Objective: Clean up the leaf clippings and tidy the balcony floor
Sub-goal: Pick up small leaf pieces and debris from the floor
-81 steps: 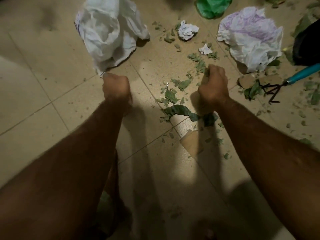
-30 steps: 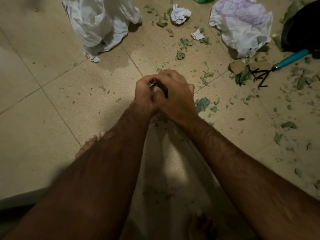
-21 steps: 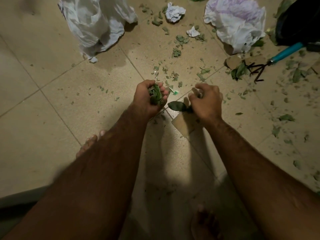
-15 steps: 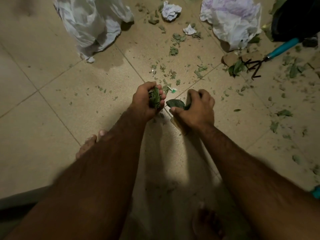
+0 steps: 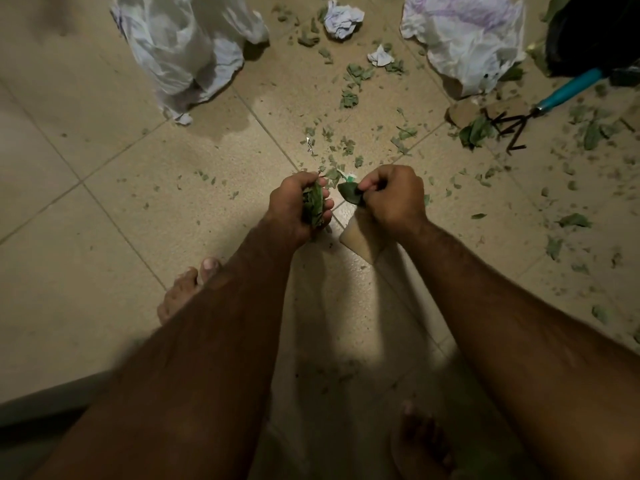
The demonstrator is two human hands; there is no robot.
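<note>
Left hand (image 5: 298, 206) is fisted around a wad of leaf clippings (image 5: 313, 204), and just right of that wad the right hand (image 5: 393, 199) pinches one dark leaf (image 5: 349, 195) at its edge. Light, limp stuff this, likely to crumble, so scooping in bunches looks wiser than plucking. More scraps lie beyond the wad toward the white bag (image 5: 187, 46). A tan piece under the right hand is half hidden; hard to identify.

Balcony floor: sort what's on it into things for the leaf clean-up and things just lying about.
For the job:
left hand clutching a leaf bundle
right hand pinching a large leaf
scattered clippings
white bag

Lying about:
hand rake
crumpled paper
purple-printed bag
</note>
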